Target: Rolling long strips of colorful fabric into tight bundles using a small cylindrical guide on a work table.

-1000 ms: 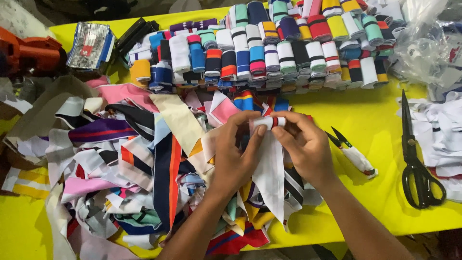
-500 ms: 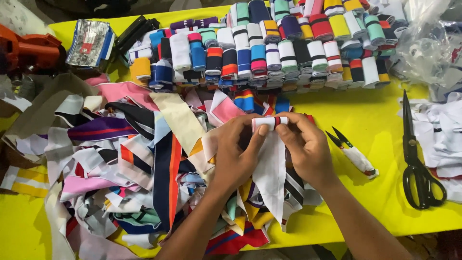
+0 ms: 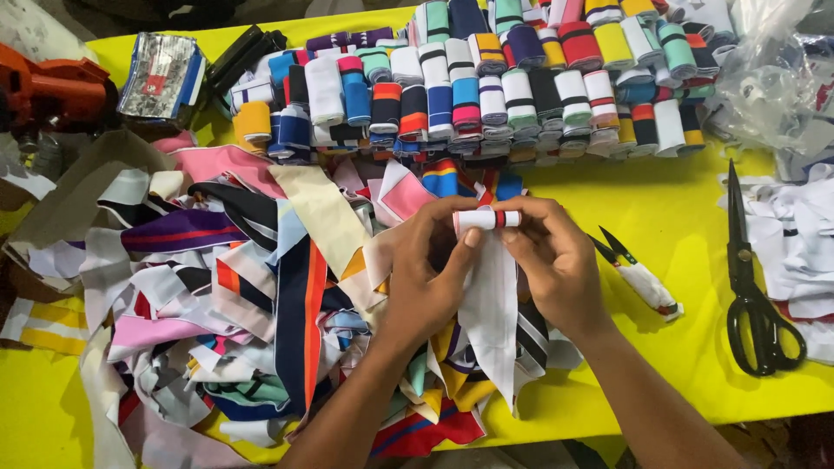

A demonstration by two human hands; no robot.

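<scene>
Both of my hands pinch the rolled top end of a white fabric strip (image 3: 489, 295) with a red and dark stripe. My left hand (image 3: 432, 269) grips the roll's left end, and my right hand (image 3: 556, 259) grips its right end. The loose tail of the strip hangs down between my wrists. Under my hands lies a heap of loose coloured fabric strips (image 3: 234, 287) on the yellow table (image 3: 678, 200).
Rows of rolled fabric strips (image 3: 486, 82) line the far side. Small thread snips (image 3: 638, 274) lie right of my hands, large black scissors (image 3: 751, 278) further right. A white fabric pile (image 3: 799, 234), a plastic bag (image 3: 773, 78), a foil packet (image 3: 161, 74) and an orange tool (image 3: 48, 87) surround them.
The roll at the strip's top has grown slightly tighter and my hands have shifted a little; the rest of the table is unchanged.
</scene>
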